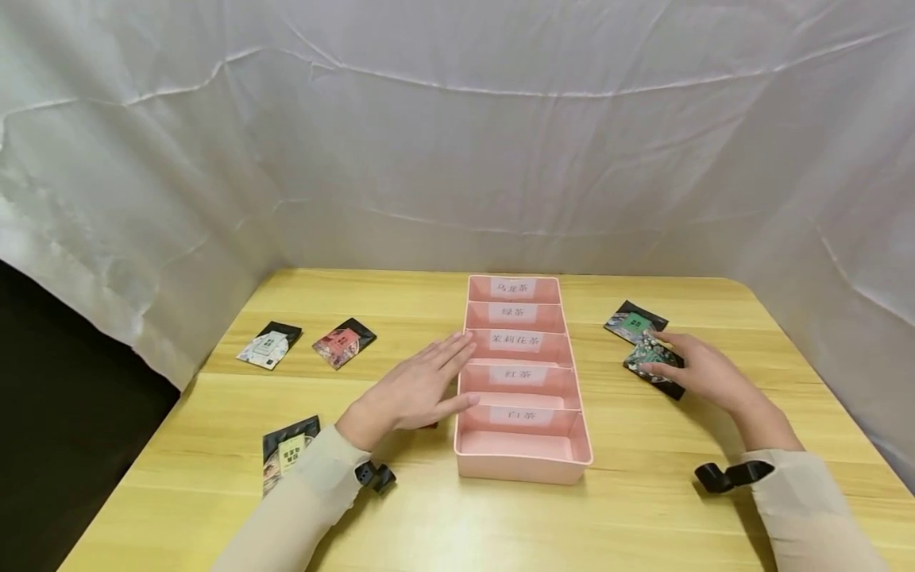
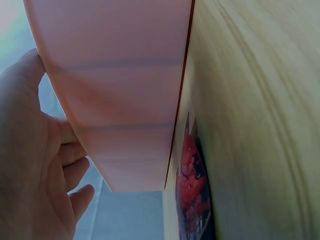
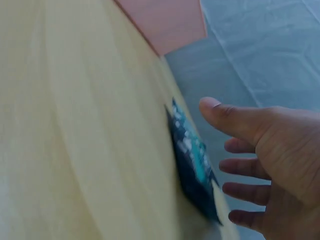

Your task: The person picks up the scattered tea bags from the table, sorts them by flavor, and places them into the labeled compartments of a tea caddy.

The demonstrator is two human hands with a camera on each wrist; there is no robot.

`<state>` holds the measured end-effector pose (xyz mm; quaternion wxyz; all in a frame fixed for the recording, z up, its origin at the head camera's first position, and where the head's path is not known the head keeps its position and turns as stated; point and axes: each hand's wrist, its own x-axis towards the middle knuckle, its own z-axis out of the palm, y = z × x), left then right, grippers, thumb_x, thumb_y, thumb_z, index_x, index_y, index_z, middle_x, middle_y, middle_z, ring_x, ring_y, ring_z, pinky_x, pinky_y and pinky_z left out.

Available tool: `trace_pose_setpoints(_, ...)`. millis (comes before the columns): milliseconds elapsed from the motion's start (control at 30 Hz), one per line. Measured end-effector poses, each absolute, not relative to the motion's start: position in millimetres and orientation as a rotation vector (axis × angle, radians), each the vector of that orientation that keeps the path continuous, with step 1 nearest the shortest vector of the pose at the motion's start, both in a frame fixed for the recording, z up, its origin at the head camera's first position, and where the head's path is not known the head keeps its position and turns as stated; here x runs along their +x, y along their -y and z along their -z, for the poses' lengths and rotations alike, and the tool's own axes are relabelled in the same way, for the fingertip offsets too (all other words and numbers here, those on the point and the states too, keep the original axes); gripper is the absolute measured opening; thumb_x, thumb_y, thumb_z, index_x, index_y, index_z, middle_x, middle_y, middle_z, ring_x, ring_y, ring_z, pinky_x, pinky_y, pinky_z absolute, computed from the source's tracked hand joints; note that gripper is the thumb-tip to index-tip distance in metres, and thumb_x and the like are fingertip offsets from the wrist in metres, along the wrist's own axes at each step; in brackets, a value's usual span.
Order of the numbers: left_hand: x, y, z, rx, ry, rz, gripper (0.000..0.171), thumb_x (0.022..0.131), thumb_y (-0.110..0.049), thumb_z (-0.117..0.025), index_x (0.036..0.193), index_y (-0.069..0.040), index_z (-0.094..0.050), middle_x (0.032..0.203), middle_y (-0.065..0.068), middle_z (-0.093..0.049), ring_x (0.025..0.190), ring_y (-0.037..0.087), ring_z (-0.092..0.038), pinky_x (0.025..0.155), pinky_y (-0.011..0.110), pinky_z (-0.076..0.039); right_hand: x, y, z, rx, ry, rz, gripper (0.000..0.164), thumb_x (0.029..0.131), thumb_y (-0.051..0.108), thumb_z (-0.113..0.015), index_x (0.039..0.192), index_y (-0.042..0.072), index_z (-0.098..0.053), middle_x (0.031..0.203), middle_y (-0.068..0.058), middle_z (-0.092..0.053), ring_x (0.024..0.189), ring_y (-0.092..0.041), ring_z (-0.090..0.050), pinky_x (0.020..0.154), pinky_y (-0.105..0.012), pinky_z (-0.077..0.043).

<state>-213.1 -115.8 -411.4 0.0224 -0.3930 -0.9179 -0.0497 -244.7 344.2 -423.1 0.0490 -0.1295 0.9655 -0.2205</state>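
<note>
A long pink divided box (image 1: 525,469) stands mid-table, a white label with Chinese tea names in each compartment. My left hand (image 1: 415,389) touches its left rim with straightened fingers. Beneath that hand lies a red and dark tea sachet (image 2: 192,185), mostly hidden in the head view. My right hand (image 1: 708,373) is over a dark green patterned tea sachet (image 1: 654,365), thumb and fingers spread apart. In the right wrist view, a gap shows between the thumb and this sachet. Touching or overlapping it is another sachet with a green label (image 1: 635,322).
On the left lie a sachet with a pale label (image 1: 269,345), one with a red label (image 1: 344,343) and one with a yellow-green label (image 1: 289,451), partly behind the left sleeve. Whitish cloth (image 1: 457,175) hangs behind the wooden table (image 1: 515,524).
</note>
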Motion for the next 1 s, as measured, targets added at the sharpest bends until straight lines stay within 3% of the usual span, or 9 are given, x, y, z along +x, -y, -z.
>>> trace_pose_setpoints(133,-212.8,116.4,411.0,-1.218,2.838,0.158,0.083,0.1,-0.064,-0.02,0.156,-0.003,-0.015,0.163,0.011,-0.007,0.149,0.026,-0.008,0.119,0.037,-0.01,-247.8,-347.2,432.1,-0.376,-2.938,0.633,0.088,0.093,0.052,-0.06,0.146,-0.012,-0.031,0.141,-0.041,-0.035,0.127,-0.059,-0.032,0.102,-0.069,-0.027)
trace_pose_setpoints(467,-212.7,115.8,413.3,-1.226,2.822,0.195,0.081,0.101,-0.061,-0.023,0.156,-0.002,-0.017,0.163,0.012,-0.008,0.148,0.028,-0.011,0.119,0.039,-0.015,-245.5,-347.6,428.8,-0.301,-2.969,0.626,0.094,0.083,0.05,-0.074,0.145,-0.01,-0.035,0.132,-0.041,-0.036,0.115,-0.062,-0.04,0.094,-0.073,-0.033)
trace_pose_setpoints(700,-212.8,115.9,413.8,-1.225,2.815,0.207,0.08,0.101,-0.06,-0.025,0.155,-0.002,-0.018,0.163,0.012,-0.009,0.148,0.027,-0.01,0.119,0.04,-0.017,-240.9,-340.4,413.3,-0.307,-2.995,0.675,0.067,0.089,0.028,-0.072,0.139,-0.006,-0.044,0.128,-0.041,-0.047,0.113,-0.059,-0.046,0.09,-0.071,-0.038)
trace_pose_setpoints(867,-211.9,116.0,413.6,-1.219,2.825,0.203,0.08,0.101,-0.06,-0.025,0.156,-0.002,-0.017,0.163,0.011,-0.008,0.148,0.027,-0.01,0.119,0.039,-0.015,-236.5,-333.0,405.5,-0.329,-3.055,0.689,0.045,0.094,0.023,-0.066,0.128,-0.004,-0.054,0.116,-0.033,-0.059,0.101,-0.051,-0.057,0.08,-0.061,-0.047)
trace_pose_setpoints(1000,-212.2,115.4,413.5,-1.227,2.817,0.214,0.079,0.102,-0.059,-0.027,0.155,-0.001,-0.018,0.163,0.012,-0.009,0.148,0.028,-0.011,0.119,0.04,-0.017,-231.4,-323.7,398.3,-0.342,-3.106,0.772,0.041,0.097,0.023,-0.062,0.13,0.0,-0.052,0.112,-0.029,-0.062,0.098,-0.047,-0.06,0.076,-0.057,-0.049)
